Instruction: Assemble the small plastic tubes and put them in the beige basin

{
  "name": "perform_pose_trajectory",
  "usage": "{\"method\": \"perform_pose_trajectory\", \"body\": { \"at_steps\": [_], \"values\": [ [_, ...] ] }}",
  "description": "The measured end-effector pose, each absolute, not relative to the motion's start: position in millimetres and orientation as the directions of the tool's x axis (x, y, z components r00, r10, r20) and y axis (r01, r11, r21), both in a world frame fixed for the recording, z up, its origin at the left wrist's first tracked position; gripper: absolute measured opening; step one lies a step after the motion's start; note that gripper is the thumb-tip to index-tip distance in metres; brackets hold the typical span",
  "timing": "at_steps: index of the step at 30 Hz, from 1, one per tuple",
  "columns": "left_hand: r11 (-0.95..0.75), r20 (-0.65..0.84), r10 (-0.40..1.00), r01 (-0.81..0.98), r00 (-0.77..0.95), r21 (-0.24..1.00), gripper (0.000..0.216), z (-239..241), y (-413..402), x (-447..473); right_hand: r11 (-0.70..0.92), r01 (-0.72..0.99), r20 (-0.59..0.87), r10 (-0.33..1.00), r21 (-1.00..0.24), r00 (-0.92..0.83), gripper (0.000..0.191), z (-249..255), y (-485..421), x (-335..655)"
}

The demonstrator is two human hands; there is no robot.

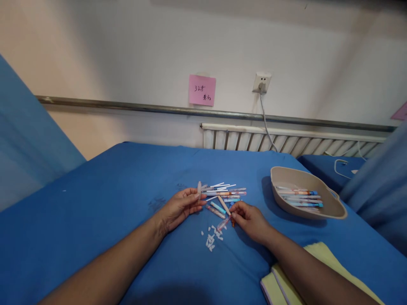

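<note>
My left hand (186, 205) pinches a pale greyish pen barrel (199, 188) upright between thumb and fingers. Opposite it, my right hand (251, 220) has its fingertips closed on the lower end of a peach-coloured pen barrel (224, 205), which leans up to the left. Between and beyond the hands lies a loose pile of pen parts, with thin white refill sticks (222, 187) and a light-blue pen piece (218, 207). A clear pen piece with pinkish marks (222, 224) lies just below the right fingertips. Nearer to me are several small white tips (210, 241), scattered on the blue sheet (152, 258).
A beige plastic basket (286, 173) holding several pens (300, 198) stands on the right. A folded yellow cloth (321, 254) lies under my right forearm. Behind the bed are a metal rail (143, 107), a radiator (235, 137) and a plugged-in cable (264, 114). Blue curtains (28, 140) hang at both sides.
</note>
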State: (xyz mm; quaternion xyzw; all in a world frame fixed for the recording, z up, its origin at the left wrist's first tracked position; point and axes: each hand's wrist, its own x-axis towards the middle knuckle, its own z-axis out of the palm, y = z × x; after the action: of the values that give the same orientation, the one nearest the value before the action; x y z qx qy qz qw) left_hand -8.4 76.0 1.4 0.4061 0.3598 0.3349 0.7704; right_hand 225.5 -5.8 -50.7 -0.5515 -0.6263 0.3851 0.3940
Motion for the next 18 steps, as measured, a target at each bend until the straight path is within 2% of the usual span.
{"method": "perform_pose_trajectory", "body": {
  "at_steps": [4, 8, 11, 16, 18],
  "values": [
    [0.383, -0.255, 0.86, -0.23, 0.442, 0.895, 0.023, 4, 80, -10, 0.096, 0.379, 0.067, 0.994, -0.921, -0.09, 0.008, -50, -6, 226],
    [0.197, -0.15, 0.963, -0.201, 0.224, 0.96, 0.013, 7, 89, -18, 0.089, 0.369, 0.056, 0.994, -0.925, -0.097, 0.008, -48, -6, 226],
    [0.045, -0.035, 0.99, -0.069, 0.135, 0.997, 0.01, 6, 96, -22, 0.09, 0.377, 0.06, 0.994, -0.922, -0.091, 0.007, -49, -6, 226],
    [-0.041, 0.022, 0.986, 0.114, 0.163, 0.993, 0.016, 1, 101, -20, 0.104, 0.395, 0.074, 0.993, -0.913, -0.09, 0.008, -51, -5, 225],
    [-0.12, 0.063, 0.98, 0.305, 0.191, 0.945, 0.02, 2, 100, -18, 0.104, 0.395, 0.074, 0.993, -0.913, -0.089, 0.008, -51, -5, 225]
  ]
}}
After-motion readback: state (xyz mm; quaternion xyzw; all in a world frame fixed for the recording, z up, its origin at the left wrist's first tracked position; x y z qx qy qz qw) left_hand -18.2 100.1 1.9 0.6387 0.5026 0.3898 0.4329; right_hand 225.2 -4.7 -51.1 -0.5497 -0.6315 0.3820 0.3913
